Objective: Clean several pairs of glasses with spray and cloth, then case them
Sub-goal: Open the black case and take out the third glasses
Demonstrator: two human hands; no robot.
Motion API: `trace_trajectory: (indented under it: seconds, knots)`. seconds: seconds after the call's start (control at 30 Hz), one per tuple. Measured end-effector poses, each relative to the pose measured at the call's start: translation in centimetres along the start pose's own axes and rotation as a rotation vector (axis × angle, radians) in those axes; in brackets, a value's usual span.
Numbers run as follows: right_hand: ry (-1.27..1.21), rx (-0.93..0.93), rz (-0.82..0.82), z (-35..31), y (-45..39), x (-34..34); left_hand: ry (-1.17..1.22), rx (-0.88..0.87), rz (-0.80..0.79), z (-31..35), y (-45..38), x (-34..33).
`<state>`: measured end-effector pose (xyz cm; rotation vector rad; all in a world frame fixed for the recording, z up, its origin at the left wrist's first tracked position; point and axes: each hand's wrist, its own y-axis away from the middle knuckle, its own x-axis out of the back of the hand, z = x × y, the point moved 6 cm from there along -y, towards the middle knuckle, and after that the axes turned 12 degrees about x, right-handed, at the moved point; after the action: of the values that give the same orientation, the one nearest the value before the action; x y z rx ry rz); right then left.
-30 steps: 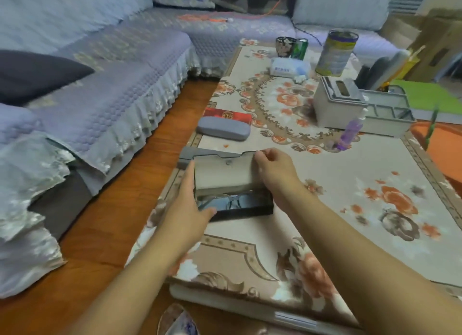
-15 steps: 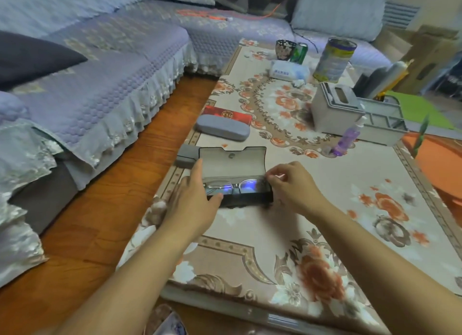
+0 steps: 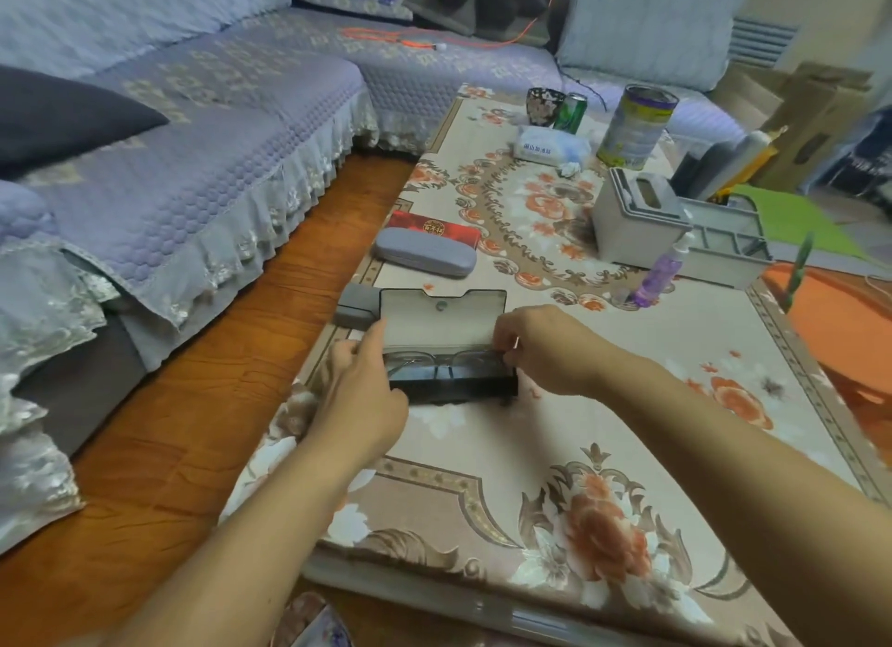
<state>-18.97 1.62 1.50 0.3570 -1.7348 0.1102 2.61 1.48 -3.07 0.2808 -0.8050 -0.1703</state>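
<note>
Open black case (image 3: 451,386) near the table's left edge, glasses (image 3: 441,361) inside: light, fragile; lift by the frame. Left hand (image 3: 359,395) steadies the case; right hand (image 3: 540,352) fingers pinch the frame end.

Both hands at open black case (image 3: 451,386) (lid up), glasses (image 3: 441,359) inside, floral table (image 3: 627,405).
</note>
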Motion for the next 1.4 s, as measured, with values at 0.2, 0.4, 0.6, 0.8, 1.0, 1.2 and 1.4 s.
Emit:
trace_trajectory:
  seconds: [0.2, 0.4, 0.6, 0.8, 1.0, 1.2, 1.4]
  knots:
    - [-0.121, 0.123, 0.095, -1.4, 1.5, 1.7, 0.151, -0.08, 0.111, 1.1, -0.2, 2.9]
    - [-0.207, 0.158, 0.204, -2.2, 2.5, 4.0, -0.025, -0.12, 0.091, 4.0, -0.7, 1.9]
    - [-0.116, 0.302, 0.376, -0.9, 10.0, 6.2, -0.037, -0.237, -0.076, 8.6, 0.8, -0.1]
    - [-0.183, 0.171, 0.558, 4.1, 20.8, 5.3, 0.04, -0.34, -0.414, 12.7, 4.7, -6.0]
    - [-0.311, 0.114, 0.594, 7.1, 25.1, 2.6, -0.04, -0.453, -0.342, 13.5, 7.9, -9.4]
    - [-0.509, -0.018, 0.579, 7.5, 25.5, -1.1, -0.268, -0.927, 0.233, 15.6, 10.9, -9.7]
    - [-0.076, -0.085, 0.551, 8.1, 25.3, 0.3, -0.373, -1.069, 0.31, 17.1, 11.4, -11.1]
